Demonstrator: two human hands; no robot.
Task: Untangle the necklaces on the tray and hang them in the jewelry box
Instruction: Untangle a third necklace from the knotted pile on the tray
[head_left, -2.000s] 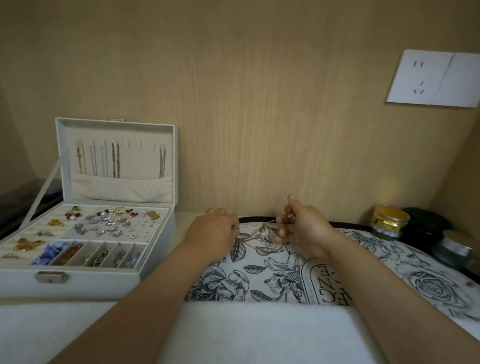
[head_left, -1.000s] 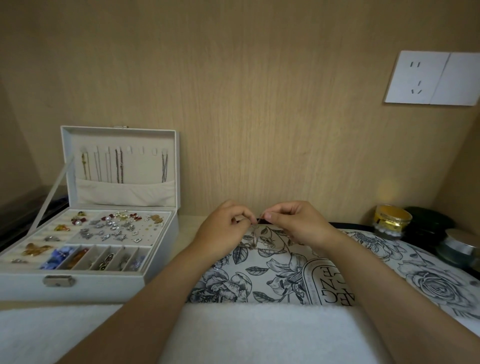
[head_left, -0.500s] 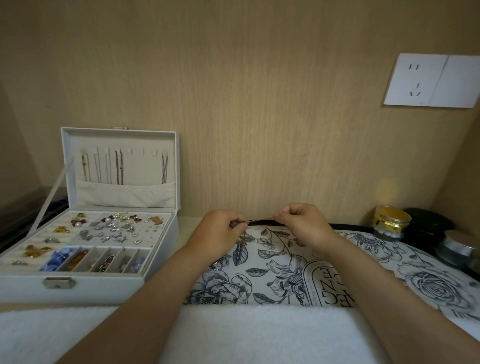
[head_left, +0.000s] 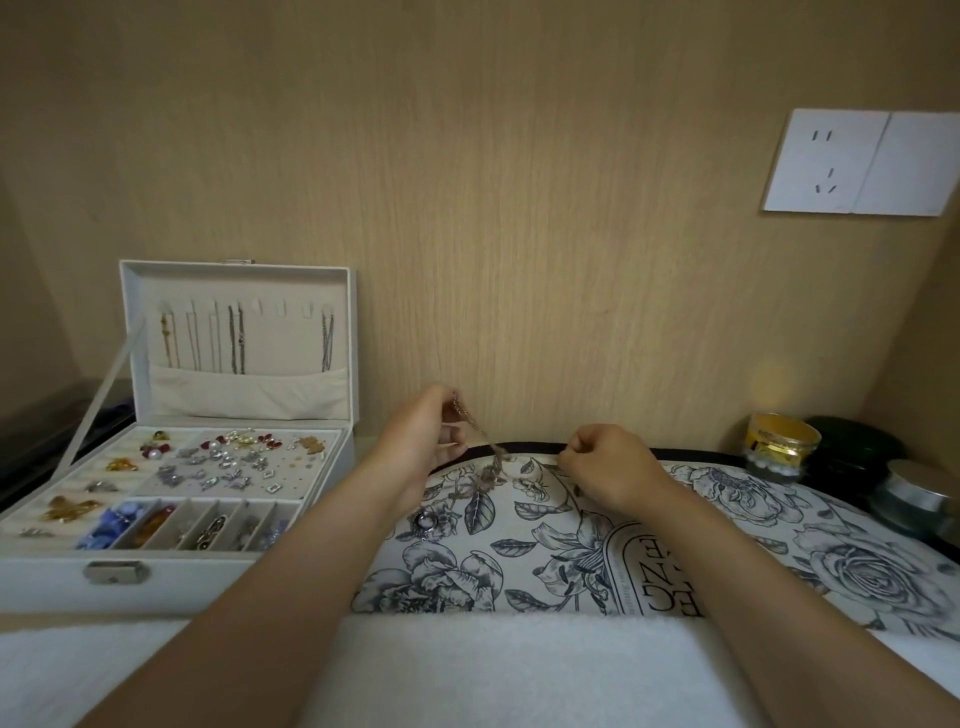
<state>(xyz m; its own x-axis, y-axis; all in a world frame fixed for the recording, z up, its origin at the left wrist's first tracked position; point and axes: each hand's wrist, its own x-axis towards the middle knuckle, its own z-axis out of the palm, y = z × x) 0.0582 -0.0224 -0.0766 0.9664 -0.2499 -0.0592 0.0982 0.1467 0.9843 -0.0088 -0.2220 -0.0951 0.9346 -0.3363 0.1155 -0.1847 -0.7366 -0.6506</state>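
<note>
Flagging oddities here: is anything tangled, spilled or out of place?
Only the chains: they bunch in a knot near the far rim of the tray, one strand held up by the left hand. Nothing looks spilled.

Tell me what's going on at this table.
A person is untangling a necklace over the floral tray. The left hand pinches the chain and holds it raised, the right hand pinches a strand low near the tray's far rim, and a knotted clump lies on the tray between them. The jewelry box stands open on the left, with several chains hanging in its lid.
</note>
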